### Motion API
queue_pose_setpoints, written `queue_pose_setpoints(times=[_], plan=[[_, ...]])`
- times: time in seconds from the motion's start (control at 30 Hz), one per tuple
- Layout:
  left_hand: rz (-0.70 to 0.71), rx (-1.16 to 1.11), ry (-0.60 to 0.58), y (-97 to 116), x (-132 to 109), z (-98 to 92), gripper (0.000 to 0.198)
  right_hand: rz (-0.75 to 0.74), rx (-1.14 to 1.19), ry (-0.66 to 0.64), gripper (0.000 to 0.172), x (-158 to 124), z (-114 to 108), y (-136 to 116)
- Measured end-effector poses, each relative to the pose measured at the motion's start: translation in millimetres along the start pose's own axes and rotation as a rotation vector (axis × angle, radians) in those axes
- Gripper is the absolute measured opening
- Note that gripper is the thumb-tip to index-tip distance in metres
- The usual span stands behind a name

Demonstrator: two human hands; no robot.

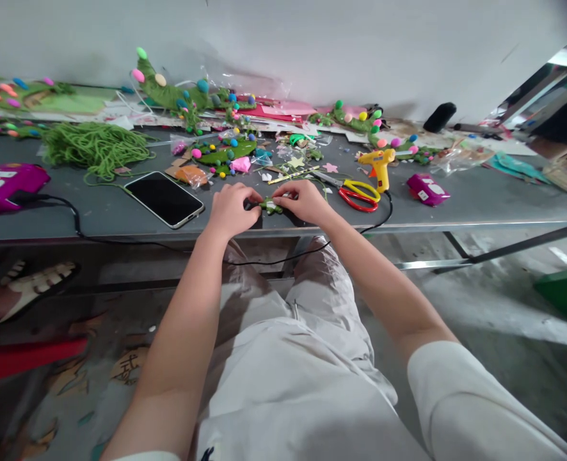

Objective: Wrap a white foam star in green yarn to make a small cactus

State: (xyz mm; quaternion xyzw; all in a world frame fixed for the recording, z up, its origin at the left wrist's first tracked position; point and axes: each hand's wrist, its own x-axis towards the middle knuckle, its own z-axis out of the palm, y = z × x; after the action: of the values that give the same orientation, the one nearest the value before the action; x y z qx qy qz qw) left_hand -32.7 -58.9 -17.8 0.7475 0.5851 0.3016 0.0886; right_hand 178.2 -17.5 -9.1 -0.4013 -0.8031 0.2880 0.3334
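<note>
Between my two hands, low over the front of the grey table (235, 225), is a small green yarn-wrapped piece (271, 206) with a pale patch on it. My left hand (234, 208) pinches its left end between thumb and fingers. At its other end, the fingertips of my right hand (304, 200) are closed on it too. Its exact shape is partly hidden by my fingers. Right of my right hand lie scissors (360, 195) with red and yellow handles. Beyond them stands a yellow glue gun (382, 169) with a black cord.
A phone (164, 198) lies left of my hands, near a heap of green yarn (98, 148). Purple boxes (428, 189) sit at both sides. Along the wall are green shapes with coloured pompoms (168, 93). A black cord (274, 262) hangs across the table's front edge.
</note>
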Motion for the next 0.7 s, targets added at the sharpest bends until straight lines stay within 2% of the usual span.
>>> queue_pose_setpoints(times=[0.27, 0.53, 0.7], plan=[[0.057, 0.004, -0.036, 3, 0, -0.7, 0.016, 0.041, 0.151, 0.080, 0.024, -11, 3, 3], [0.062, -0.326, -0.029, 3, 1, 0.1, 0.024, 0.068, 0.293, 0.138, 0.022, -14, 3, 6], [0.028, -0.387, -0.022, 7, 1, -1.4, 0.027, 0.065, 0.314, 0.155, 0.018, -12, 6, 9]])
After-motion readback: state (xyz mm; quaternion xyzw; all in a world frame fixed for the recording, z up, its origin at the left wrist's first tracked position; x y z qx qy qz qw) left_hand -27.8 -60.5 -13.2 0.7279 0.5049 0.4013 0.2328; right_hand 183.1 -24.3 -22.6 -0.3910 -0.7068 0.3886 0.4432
